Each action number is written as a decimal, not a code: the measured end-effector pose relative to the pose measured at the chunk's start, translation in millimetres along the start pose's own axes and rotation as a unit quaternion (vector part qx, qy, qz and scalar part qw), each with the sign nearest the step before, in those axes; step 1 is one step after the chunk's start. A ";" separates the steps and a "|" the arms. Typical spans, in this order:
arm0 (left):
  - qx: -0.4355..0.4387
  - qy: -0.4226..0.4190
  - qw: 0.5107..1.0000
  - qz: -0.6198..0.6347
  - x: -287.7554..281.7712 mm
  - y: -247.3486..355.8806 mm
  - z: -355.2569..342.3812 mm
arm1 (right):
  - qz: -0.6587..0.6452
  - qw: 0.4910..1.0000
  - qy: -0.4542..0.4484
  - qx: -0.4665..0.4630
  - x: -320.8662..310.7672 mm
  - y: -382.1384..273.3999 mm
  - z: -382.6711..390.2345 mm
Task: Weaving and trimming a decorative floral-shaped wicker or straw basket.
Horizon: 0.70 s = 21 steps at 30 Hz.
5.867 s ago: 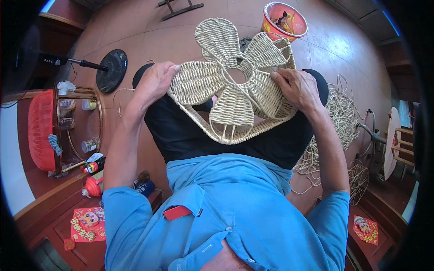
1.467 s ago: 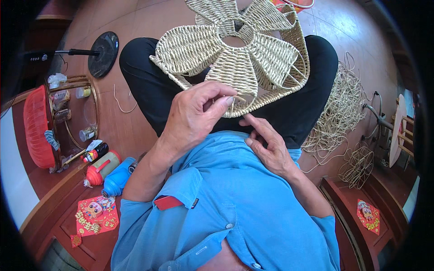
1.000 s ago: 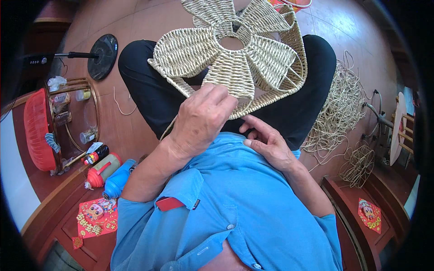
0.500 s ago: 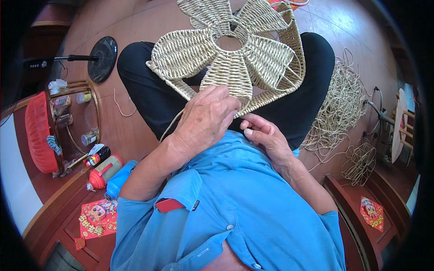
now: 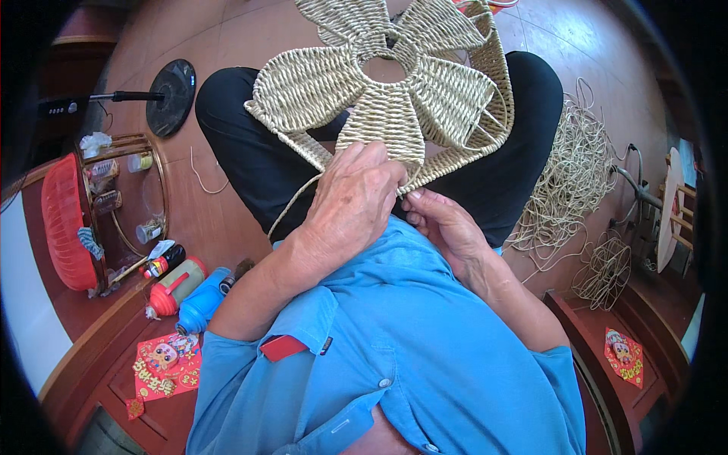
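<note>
A pale straw-cord woven piece [image 5: 375, 114], with flower-like petals round an open centre and a thick braided rim, rests across my lap in black trousers [image 5: 235, 144]. My left hand [image 5: 356, 193] is closed over the lower petal and rim, its fingertips mostly hidden. A loose cord [image 5: 292, 201] trails leftward from under it. Just right of it, my right hand [image 5: 444, 227] has thumb and index finger pinched on cord at the lower rim, the other fingers curled.
Piled cord [image 5: 565, 189] and a coil [image 5: 599, 273] lie right, near a pale wooden board [image 5: 667, 212]. Left are a black stand base [image 5: 171, 98], red plastic basket [image 5: 64, 224] on a rack, and thermoses [image 5: 201, 299]. Red paper decorations [image 5: 167, 364] lie lower left.
My hands have moved from the piece's sides to its lower rim. Over the last second my right hand has risen to the rim and its thumb and finger have closed there.
</note>
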<state>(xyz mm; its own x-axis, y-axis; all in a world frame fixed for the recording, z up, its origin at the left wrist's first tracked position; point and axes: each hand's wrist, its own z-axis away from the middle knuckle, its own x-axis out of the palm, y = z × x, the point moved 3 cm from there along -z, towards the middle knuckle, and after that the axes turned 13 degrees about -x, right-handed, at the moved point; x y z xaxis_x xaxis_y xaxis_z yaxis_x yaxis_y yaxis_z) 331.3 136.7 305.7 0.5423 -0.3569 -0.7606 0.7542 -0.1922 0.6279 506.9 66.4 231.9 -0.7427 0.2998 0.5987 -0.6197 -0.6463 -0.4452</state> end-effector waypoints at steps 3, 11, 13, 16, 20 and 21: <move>0.001 0.023 1.000 0.015 3.6 1.0 0.7 | -0.025 1.000 0.011 0.003 2.5 -0.9 -1.2; -0.001 0.055 0.997 0.061 -6.4 -2.1 5.3 | 0.082 0.996 0.021 0.006 -1.7 -7.6 5.4; -0.010 0.048 0.997 0.065 -7.8 -2.5 6.6 | 0.098 0.995 0.013 -0.003 -3.2 -8.2 7.9; 0.015 0.065 0.996 0.058 -8.3 -0.3 6.9 | 0.172 0.983 -0.009 -0.057 -4.4 -11.5 16.1; 0.015 0.079 0.994 0.070 -9.3 -0.6 6.4 | 0.230 0.949 -0.043 -0.210 -4.0 -18.8 34.7; 0.006 0.075 0.993 0.095 -9.9 -1.5 6.6 | 0.203 0.952 -0.060 -0.223 -3.8 -19.3 37.7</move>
<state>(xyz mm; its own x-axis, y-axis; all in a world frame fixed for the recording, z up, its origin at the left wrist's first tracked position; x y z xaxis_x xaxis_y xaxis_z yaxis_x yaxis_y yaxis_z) 322.4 134.5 313.4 0.7244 -0.2473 -0.6435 0.6291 -0.1447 0.7637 531.3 51.3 263.3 -0.9260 -0.0107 0.3774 -0.3542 -0.3214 -0.8782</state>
